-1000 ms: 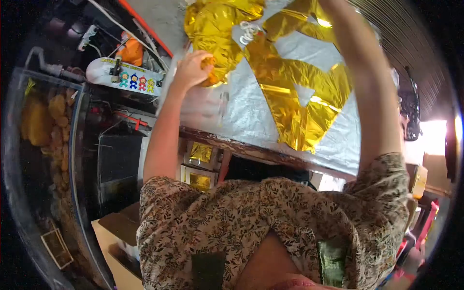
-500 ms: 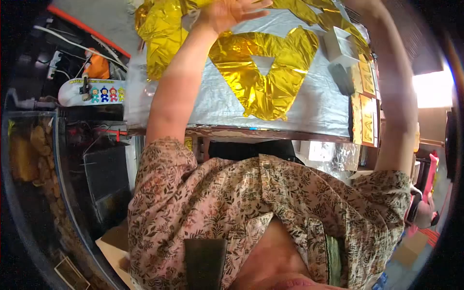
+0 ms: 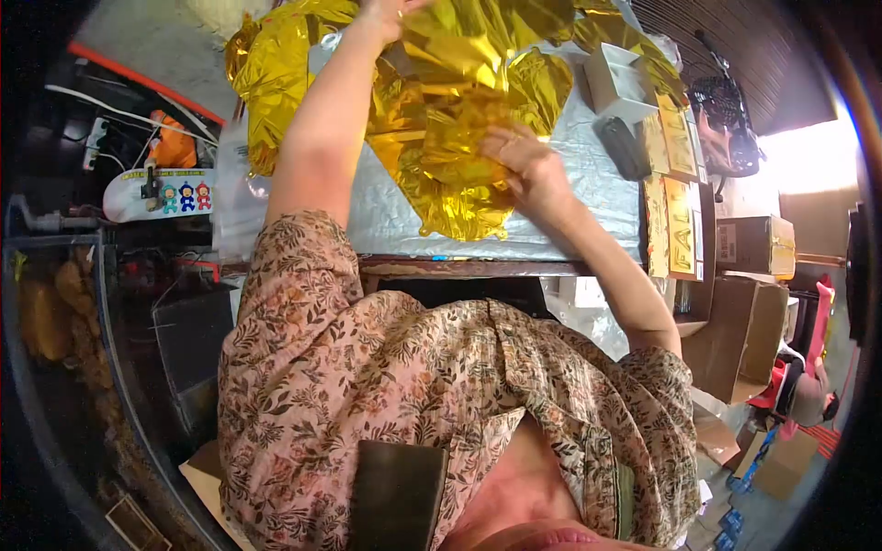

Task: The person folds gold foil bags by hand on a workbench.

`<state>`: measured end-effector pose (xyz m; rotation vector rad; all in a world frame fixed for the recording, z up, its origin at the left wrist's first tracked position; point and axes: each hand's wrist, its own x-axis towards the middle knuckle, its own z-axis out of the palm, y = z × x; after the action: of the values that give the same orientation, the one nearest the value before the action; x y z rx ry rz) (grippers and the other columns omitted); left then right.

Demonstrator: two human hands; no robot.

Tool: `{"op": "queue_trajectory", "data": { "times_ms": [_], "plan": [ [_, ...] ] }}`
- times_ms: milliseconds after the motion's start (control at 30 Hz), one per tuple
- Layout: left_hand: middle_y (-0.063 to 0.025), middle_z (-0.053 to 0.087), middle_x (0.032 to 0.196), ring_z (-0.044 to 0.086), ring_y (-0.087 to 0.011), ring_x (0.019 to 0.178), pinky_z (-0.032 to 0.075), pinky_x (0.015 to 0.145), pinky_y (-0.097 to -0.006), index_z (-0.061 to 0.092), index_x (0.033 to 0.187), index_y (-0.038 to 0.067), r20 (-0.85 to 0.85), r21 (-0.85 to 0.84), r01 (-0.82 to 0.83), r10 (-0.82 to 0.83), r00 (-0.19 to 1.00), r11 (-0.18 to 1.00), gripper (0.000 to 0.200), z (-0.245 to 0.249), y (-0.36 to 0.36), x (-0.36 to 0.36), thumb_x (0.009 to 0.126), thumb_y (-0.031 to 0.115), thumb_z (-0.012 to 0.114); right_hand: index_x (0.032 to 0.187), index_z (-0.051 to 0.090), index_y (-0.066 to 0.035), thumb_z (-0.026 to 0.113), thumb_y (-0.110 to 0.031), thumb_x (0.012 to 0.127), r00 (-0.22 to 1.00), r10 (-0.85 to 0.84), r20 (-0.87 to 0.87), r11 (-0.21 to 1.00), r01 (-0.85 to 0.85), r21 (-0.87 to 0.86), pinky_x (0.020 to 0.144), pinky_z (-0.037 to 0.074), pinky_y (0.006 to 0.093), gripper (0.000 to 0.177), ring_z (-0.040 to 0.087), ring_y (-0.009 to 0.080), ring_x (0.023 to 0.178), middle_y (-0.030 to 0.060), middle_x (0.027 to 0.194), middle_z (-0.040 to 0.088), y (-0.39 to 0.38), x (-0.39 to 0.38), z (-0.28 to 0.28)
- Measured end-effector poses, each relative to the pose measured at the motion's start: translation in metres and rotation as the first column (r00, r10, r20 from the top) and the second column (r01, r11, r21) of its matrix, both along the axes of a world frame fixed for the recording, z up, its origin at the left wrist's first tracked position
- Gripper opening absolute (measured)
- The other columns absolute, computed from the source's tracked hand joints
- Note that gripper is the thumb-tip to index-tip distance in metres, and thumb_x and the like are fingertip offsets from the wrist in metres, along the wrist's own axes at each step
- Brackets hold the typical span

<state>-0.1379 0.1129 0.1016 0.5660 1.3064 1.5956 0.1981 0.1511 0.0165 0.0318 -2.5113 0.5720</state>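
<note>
Crumpled gold foil pieces, one a shiny letter-like shape [image 3: 459, 207], lie on the silvery covered table [image 3: 588, 220]. Another gold foil sheet [image 3: 459, 69] overlaps that shape from above. My left hand [image 3: 388, 18] is at the top edge of the view by this sheet, partly cut off, its grip unclear. Over the foil's right side is my right hand [image 3: 533, 165], blurred, with fingers and thumb apart. More gold foil [image 3: 276, 92] hangs over the table's left side.
At the table's right are a white divided box [image 3: 620, 83], a dark case [image 3: 622, 147] and gold-lettered boxes [image 3: 680, 230]. Cardboard boxes [image 3: 744, 321] stand farther right. A skateboard deck [image 3: 129, 197] with cartoon figures and an orange object [image 3: 175, 140] are at the left.
My right hand has come down and inward from the upper right onto the foil. My left hand has shifted up and left. Another foil sheet now covers part of the letter-like shape.
</note>
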Motion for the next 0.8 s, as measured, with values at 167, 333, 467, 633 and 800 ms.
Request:
{"op": "queue_trajectory", "data": {
  "times_ms": [167, 333, 467, 633, 800],
  "plan": [
    [-0.0252, 0.070, 0.124, 0.070, -0.0390, 0.111, 0.060, 0.093, -0.0455, 0.059, 0.137, -0.001, 0.226, -0.239, -0.091, 0.147, 0.963, 0.967, 0.075, -0.056, 0.033, -0.037, 0.097, 0.062, 0.059, 0.113, 0.071, -0.005, 0.070, 0.004, 0.078, 0.997, 0.060, 0.046, 0.984, -0.051, -0.172, 0.111, 0.046, 0.0516, 0.036, 0.066, 0.0357, 0.120, 0.0133, 0.115, 0.073, 0.006, -0.003, -0.024],
    [-0.0116, 0.074, 0.109, 0.071, -0.0148, 0.097, 0.052, 0.080, -0.0247, 0.068, 0.124, 0.001, -0.477, -0.353, 0.012, -0.191, 0.858, 0.935, 0.086, -0.103, 0.046, -0.040, 0.077, 0.073, 0.078, 0.114, 0.071, -0.002, 0.070, 0.003, 0.081, 0.995, 0.090, 0.033, 0.946, -0.075, -0.315, 0.112, 0.046, 0.0489, 0.033, 0.067, 0.0377, 0.117, 0.0145, 0.114, 0.074, 0.020, -0.004, -0.030],
    [0.0012, 0.061, 0.063, 0.048, -0.0080, 0.053, 0.038, 0.053, -0.0295, 0.075, 0.083, 0.005, -0.661, -0.430, -0.023, -0.298, 0.689, 0.903, 0.044, -0.117, 0.059, -0.042, 0.081, 0.047, 0.087, 0.116, 0.070, -0.002, 0.070, 0.003, 0.081, 0.992, 0.112, 0.050, 0.923, -0.085, -0.374, 0.113, 0.045, 0.0490, 0.035, 0.067, 0.0376, 0.118, 0.0144, 0.114, 0.073, 0.021, -0.003, -0.028],
    [0.0024, 0.062, 0.065, 0.051, -0.0083, 0.056, 0.038, 0.054, -0.0298, 0.073, 0.081, 0.007, -0.754, -0.201, -0.109, -0.083, 0.652, 0.974, 0.034, -0.146, 0.067, -0.065, 0.081, 0.038, 0.086, 0.115, 0.071, -0.004, 0.069, 0.003, 0.081, 0.989, 0.120, 0.092, 0.964, -0.093, -0.250, 0.113, 0.045, 0.0489, 0.034, 0.066, 0.0357, 0.119, 0.0126, 0.115, 0.074, 0.016, 0.000, -0.013],
    [0.0025, 0.063, 0.068, 0.057, -0.0083, 0.060, 0.044, 0.058, -0.0274, 0.075, 0.090, 0.007, -0.729, -0.140, -0.244, 0.067, 0.681, 0.960, 0.028, -0.142, 0.042, -0.066, 0.085, 0.033, 0.084, 0.119, 0.069, -0.003, 0.073, 0.007, 0.067, 0.995, 0.009, 0.100, 0.995, 0.001, -0.097, 0.110, 0.049, 0.0487, 0.053, 0.067, 0.0368, 0.117, 0.0168, 0.117, 0.072, -0.001, 0.007, -0.010]
  ]
}}
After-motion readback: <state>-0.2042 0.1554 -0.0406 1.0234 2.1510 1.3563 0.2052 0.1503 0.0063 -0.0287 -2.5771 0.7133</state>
